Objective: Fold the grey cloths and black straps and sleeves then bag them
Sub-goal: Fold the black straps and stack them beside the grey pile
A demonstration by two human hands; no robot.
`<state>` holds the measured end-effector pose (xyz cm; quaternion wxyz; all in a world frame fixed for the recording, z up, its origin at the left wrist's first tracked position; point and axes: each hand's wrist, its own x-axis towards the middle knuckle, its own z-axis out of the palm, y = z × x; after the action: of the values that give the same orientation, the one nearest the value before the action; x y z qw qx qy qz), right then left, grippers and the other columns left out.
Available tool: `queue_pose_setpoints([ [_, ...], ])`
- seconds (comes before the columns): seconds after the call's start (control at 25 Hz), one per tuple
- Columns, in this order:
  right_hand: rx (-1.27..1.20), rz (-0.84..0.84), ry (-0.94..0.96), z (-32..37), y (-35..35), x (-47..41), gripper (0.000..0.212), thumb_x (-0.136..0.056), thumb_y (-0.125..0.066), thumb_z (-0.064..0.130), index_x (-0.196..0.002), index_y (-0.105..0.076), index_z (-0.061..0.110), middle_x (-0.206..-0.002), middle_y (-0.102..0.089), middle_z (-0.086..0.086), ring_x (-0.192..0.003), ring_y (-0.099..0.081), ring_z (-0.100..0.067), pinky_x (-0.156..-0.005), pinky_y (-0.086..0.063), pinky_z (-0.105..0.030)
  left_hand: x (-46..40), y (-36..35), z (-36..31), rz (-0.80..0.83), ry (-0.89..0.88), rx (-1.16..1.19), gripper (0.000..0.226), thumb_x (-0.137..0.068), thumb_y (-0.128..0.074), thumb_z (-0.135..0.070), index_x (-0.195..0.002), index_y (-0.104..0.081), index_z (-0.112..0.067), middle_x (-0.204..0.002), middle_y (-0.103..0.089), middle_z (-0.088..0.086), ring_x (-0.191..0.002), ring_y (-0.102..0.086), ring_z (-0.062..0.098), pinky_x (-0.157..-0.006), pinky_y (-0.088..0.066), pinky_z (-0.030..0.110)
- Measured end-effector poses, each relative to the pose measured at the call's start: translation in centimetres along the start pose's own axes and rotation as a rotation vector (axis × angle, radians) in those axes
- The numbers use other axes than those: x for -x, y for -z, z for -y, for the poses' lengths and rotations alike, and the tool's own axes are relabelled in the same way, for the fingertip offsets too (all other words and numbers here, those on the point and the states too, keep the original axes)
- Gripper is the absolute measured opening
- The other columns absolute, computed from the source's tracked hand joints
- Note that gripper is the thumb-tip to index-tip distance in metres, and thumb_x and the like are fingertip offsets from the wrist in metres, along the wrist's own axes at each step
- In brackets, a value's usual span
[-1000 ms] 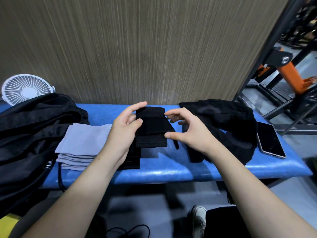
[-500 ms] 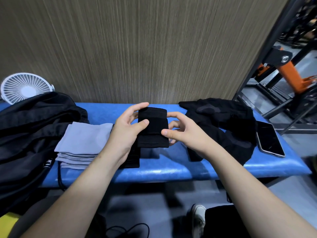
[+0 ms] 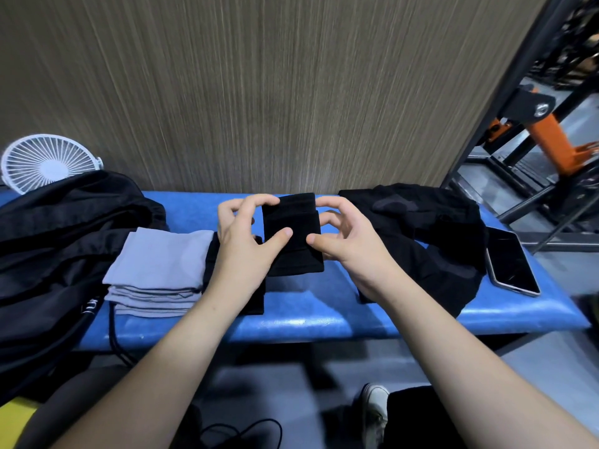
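Note:
A folded black sleeve is held above the blue bench, between both hands. My left hand grips its left edge, thumb on the front. My right hand pinches its right edge with thumb in front and fingers behind. A stack of folded grey cloths lies left of my left hand. Folded black pieces lie under my left wrist, mostly hidden. A heap of unfolded black sleeves and straps lies at the right. A black bag sits at the left end.
A phone lies face up on the bench's right end. A white fan stands behind the bag. A wood-grain wall rises behind the bench. Gym frames with orange parts stand at the right. A shoe shows below.
My right hand folded the sleeve's loose right end in and closed onto its right edge. The sleeve is now narrower and held a little more upright. My left hand kept its grip.

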<state>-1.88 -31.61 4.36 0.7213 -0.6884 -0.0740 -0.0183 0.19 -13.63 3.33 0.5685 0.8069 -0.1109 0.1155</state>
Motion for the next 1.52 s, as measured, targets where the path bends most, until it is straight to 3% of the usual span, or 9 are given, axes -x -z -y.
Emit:
queue_pose_setpoints([
  [0.2, 0.054, -0.026, 0.026, 0.0, -0.1, 0.1, 0.043, -0.089, -0.069, -0.003, -0.126, -0.057, 0.016, -0.103, -0.066, -0.006, -0.074, -0.063, -0.024, -0.071, -0.052, -0.030, 0.2, -0.5, -0.5, 0.096, 0.091, 0.139, 0.016, -0.094, -0.066, -0.018, -0.106, -0.066, -0.029, -0.109, -0.064, -0.001, -0.085, -0.061, 0.009, -0.078, -0.045, 0.014],
  [0.32, 0.088, -0.012, 0.053, -0.1, -0.4, 0.2, 0.043, -0.088, -0.070, -0.004, -0.124, -0.057, 0.015, -0.099, -0.065, -0.003, -0.072, -0.058, -0.017, -0.079, -0.051, -0.030, 0.5, -0.6, -0.9, 0.164, 0.191, 0.363, 0.018, -0.096, -0.064, -0.022, -0.113, -0.064, -0.020, -0.112, -0.068, -0.003, -0.096, -0.069, 0.008, -0.086, -0.058, 0.032],
  [0.44, 0.086, 0.040, 0.063, -0.2, -0.6, 0.2, 0.042, -0.089, -0.067, -0.005, -0.126, -0.056, 0.011, -0.101, -0.068, -0.005, -0.081, -0.053, -0.020, -0.085, -0.048, -0.035, 0.4, -0.5, -0.5, 0.153, 0.233, 0.399, 0.028, -0.092, -0.069, -0.017, -0.119, -0.062, -0.019, -0.117, -0.068, -0.001, -0.107, -0.067, 0.007, -0.090, -0.055, 0.032],
  [0.68, 0.189, -0.110, 0.043, -0.3, -0.3, 0.0, 0.031, -0.089, -0.071, 0.008, -0.114, -0.066, 0.024, -0.103, -0.061, -0.002, -0.081, -0.053, -0.013, -0.082, -0.048, -0.034, 0.2, -0.2, -0.3, 0.100, 0.271, 0.504, 0.037, -0.094, -0.061, -0.001, -0.124, -0.057, -0.022, -0.105, -0.074, 0.004, -0.097, -0.072, 0.026, -0.091, -0.057, 0.049],
  [0.8, 0.324, -0.203, 0.024, -0.7, 0.0, -0.1, 0.024, -0.091, -0.071, 0.019, -0.109, -0.065, 0.033, -0.116, -0.057, -0.002, -0.081, -0.057, -0.006, -0.082, -0.048, -0.024, 0.1, 0.0, -0.4, 0.098, 0.261, 0.534, 0.049, -0.094, -0.061, 0.000, -0.131, -0.051, -0.030, -0.105, -0.074, 0.009, -0.093, -0.071, 0.024, -0.090, -0.057, 0.045],
  [0.88, 0.257, -0.172, -0.012, -0.8, 0.1, -0.1, 0.021, -0.094, -0.069, 0.022, -0.111, -0.065, 0.033, -0.120, -0.061, -0.005, -0.093, -0.066, -0.018, -0.084, -0.058, -0.042, 0.1, 0.1, -0.4, 0.105, 0.255, 0.548, 0.052, -0.094, -0.061, 0.001, -0.131, -0.049, -0.034, -0.106, -0.074, 0.013, -0.091, -0.071, 0.022, -0.088, -0.056, 0.043],
  [0.96, 0.133, -0.117, -0.046, -0.5, 0.0, 0.0, 0.021, -0.097, -0.064, 0.018, -0.116, -0.063, 0.028, -0.111, -0.067, -0.014, -0.092, -0.068, -0.027, -0.076, -0.061, -0.051, 0.1, 0.1, -0.4, 0.120, 0.257, 0.569, 0.051, -0.095, -0.060, 0.002, -0.130, -0.049, -0.034, -0.107, -0.073, 0.016, -0.090, -0.070, 0.022, -0.085, -0.057, 0.042],
  [1.2, -0.014, -0.055, -0.074, 0.0, -0.2, 0.0, 0.028, -0.100, -0.057, 0.006, -0.126, -0.058, 0.016, -0.087, -0.060, -0.015, -0.078, -0.059, -0.030, -0.052, -0.054, -0.038, 0.1, 0.4, -0.1, 0.168, 0.285, 0.516, 0.036, -0.095, -0.058, 0.001, -0.122, -0.057, -0.024, -0.110, -0.073, 0.012, -0.094, -0.070, 0.028, -0.089, -0.055, 0.049],
  [1.52, -0.033, -0.005, -0.121, 0.3, -0.4, -0.6, 0.028, -0.094, -0.061, -0.002, -0.119, -0.055, 0.009, -0.096, -0.062, -0.010, -0.079, -0.059, -0.024, -0.064, -0.047, -0.039, -0.2, 2.0, 0.1, 0.123, 0.258, 0.383, 0.025, -0.098, -0.057, -0.009, -0.116, -0.063, -0.024, -0.100, -0.069, 0.004, -0.079, -0.062, 0.013, -0.066, -0.048, 0.027],
])
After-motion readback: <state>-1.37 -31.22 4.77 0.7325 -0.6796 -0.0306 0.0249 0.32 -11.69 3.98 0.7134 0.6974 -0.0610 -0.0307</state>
